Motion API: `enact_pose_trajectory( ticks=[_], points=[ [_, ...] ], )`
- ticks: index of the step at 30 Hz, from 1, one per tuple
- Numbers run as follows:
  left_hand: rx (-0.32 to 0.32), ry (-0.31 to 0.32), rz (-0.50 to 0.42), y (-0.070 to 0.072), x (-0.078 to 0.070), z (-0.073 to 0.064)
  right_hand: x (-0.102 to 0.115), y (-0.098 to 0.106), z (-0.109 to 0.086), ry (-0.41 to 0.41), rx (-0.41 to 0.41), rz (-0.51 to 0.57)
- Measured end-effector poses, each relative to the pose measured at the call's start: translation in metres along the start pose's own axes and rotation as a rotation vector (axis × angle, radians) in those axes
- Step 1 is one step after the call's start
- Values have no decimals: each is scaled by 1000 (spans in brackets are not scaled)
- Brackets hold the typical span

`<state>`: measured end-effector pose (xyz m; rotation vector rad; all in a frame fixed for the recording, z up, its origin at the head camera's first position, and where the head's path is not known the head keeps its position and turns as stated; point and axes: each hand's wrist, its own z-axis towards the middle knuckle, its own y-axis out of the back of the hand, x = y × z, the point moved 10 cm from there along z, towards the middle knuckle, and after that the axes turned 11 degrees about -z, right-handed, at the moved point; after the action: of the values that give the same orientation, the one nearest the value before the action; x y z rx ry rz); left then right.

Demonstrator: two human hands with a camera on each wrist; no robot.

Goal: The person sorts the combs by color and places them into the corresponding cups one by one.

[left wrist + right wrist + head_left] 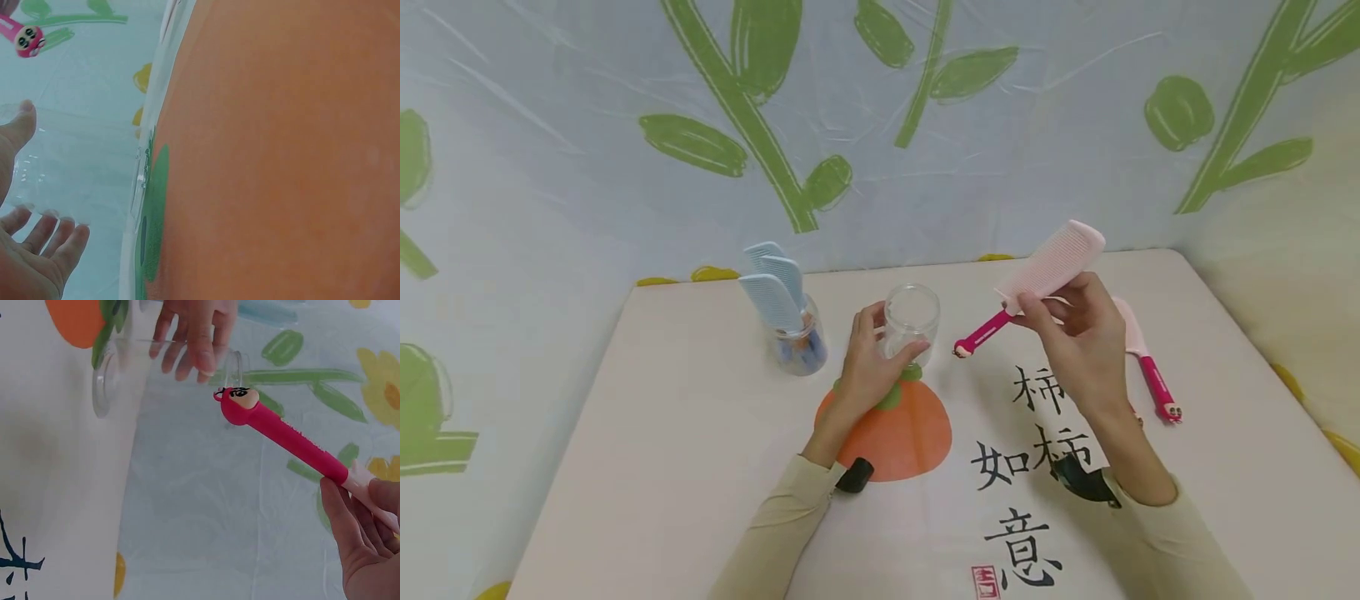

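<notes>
1. Head view: the left hand (871,362) has its thumb and fingers wrapped round a clear jar (912,312), which stands upright on the table (647,433). The right hand (1086,350) pinches a pink comb (1052,258) where the teeth meet the handle; its teeth point up and away, and its dark pink handle slants down towards the jar, near but apart. A second pink comb (1159,387) lies right of that hand. At left, 3 light blue combs (767,302) stand in another jar (820,333). The pale tabletop has an orange fruit print (895,442); behind hangs grey-blue cloth (587,200) with green leaves. 4 black Chinese characters (1033,550) read 柿柿如意, beside a red seal (985,581) too small to read.

2. Left wrist view: the jar sits between thumb and spread, bent fingers. The orange print fills the right side.

3. Right wrist view: the thumb and fingers close on the comb's neck. The handle ends in a small cartoon face (240,400); its lettering is too blurred to read.
</notes>
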<state>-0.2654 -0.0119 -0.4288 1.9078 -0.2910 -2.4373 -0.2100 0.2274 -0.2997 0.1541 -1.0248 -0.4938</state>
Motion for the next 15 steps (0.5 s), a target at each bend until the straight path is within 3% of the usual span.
enact_pose_trajectory(
  ticks=[4,11,15],
  points=[
    [-14,17,3,1,1,-1,7,3,6,27,-65,64],
    [-3,-10,-10,0,-4,1,15,2,17,59,-132,305],
    [-7,10,7,2,-3,0,18,-5,22,61,-142,334]
  ],
)
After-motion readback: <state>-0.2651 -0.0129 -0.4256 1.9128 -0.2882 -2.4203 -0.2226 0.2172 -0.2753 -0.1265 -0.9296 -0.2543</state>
